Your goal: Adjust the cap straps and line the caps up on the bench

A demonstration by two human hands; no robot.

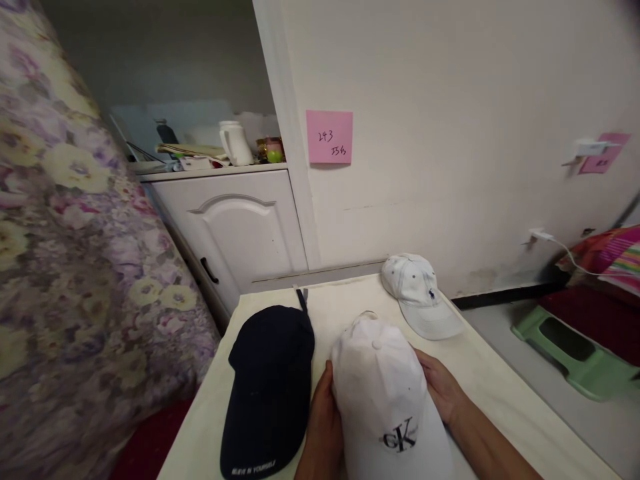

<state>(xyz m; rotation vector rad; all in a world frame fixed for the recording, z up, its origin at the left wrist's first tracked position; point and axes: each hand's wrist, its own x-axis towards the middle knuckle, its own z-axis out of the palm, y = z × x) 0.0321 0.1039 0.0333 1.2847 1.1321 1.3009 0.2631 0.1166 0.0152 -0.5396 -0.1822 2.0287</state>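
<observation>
A white baseball cap (383, 387) with a dark CK logo is between my two hands, its brim toward me and running out of the bottom of the view. My left hand (323, 427) is closed against the cap's left side. On its right side my right hand (440, 387) grips the crown, most of its fingers hidden behind the cap. A dark navy baseball cap (270, 387) with white lettering on the brim lies just left of my left hand. Farther back on the right rests a pale baseball cap (415, 290) with a small dark emblem.
The caps are over a table with a cream cover (345, 293), its far edge near the wall. Left stand a floral curtain (100, 233) and a white cabinet (240, 227) bearing a white jug (236, 143). A green stool (575, 353) is on the floor at right.
</observation>
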